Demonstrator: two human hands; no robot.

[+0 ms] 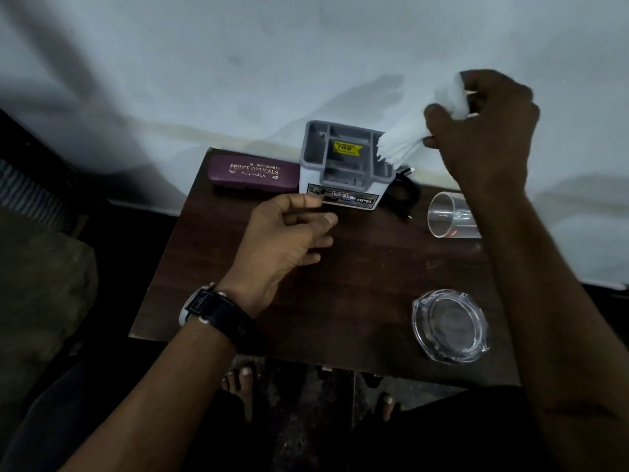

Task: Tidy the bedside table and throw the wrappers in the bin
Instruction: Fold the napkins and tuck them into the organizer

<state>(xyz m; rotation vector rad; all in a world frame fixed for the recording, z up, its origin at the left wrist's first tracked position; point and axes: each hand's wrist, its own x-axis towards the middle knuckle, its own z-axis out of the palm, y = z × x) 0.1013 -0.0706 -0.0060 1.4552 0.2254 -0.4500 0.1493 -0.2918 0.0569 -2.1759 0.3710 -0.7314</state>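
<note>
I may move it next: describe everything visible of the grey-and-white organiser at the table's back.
The organiser looks plastic: white body, grey open-topped compartments, a yellow price sticker inside, an OPEL label in front. It stands upright at the table's back edge, beside a purple spectacle case. The left hand reaches its front; white paper in the right hand overlaps its right rim.
</note>
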